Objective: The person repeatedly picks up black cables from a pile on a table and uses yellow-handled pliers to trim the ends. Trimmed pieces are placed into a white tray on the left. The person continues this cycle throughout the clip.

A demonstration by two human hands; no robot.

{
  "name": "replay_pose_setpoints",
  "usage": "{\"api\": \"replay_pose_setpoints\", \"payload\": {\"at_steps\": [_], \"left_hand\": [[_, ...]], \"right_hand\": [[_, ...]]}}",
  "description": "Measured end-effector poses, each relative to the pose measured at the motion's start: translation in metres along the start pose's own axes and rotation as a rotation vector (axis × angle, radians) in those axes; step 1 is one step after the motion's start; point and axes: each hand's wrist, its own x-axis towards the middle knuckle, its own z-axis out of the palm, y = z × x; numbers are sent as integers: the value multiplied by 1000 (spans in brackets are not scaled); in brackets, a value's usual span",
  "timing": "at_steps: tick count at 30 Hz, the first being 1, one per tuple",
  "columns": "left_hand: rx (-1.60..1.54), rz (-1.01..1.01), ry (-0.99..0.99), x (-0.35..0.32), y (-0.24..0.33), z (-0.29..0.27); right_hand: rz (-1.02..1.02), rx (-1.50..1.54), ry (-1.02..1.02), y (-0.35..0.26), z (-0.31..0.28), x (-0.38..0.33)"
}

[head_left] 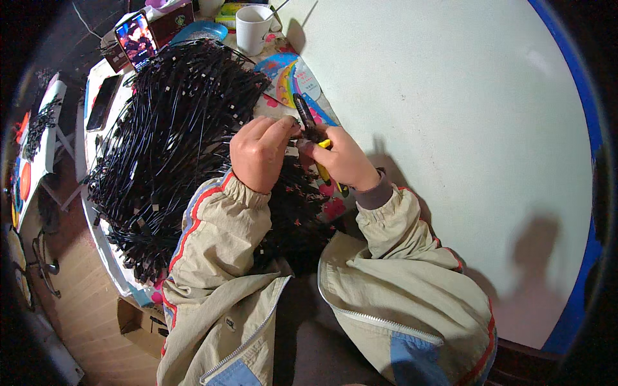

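My right hand [346, 161] is closed round a pair of pliers [308, 121] with black and yellow handles, its dark end pointing up and away from me. Close beside it, my left hand [259, 153] has its fingers pinched together near the pliers. A small dark piece shows at its fingertips, too small and covered to name. To the left and underneath lies a big heap of black cables [174, 116], many with small pale connector ends. Part of the heap is hidden by my hands and sleeves.
Behind the heap stand a lit phone [136, 40], a blue tray [201, 30] and a white mug [253, 29]. A dark phone [104, 101] lies at the left edge. A rainbow-printed fan [290, 77] lies beyond my hands. A pale wall or panel [463, 141] rises at right.
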Motion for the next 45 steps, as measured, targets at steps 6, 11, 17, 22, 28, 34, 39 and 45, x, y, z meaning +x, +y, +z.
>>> {"api": "replay_pose_setpoints", "payload": {"at_steps": [6,11,17,22,28,34,39,45], "left_hand": [[-48,-19,-31,-1,-1,1],[-38,-9,-13,-1,-1,4],[-72,-86,-122,-6,-4,6],[-48,-10,-646,-12,-14,8],[-139,-154,-468,-14,-16,16],[-84,-236,-603,-18,-17,16],[-65,-235,-533,-20,-16,18],[-50,-219,-536,-21,-19,22]], "right_hand": [[-107,-261,-116,-15,-12,-2],[-96,-256,-69,-15,-11,0],[-43,-258,-42,-4,-17,4],[-8,-351,121,21,-26,65],[-72,-494,231,42,7,158],[-469,-371,220,24,36,213],[-294,-653,49,32,53,251],[-344,-706,81,23,18,233]]}}
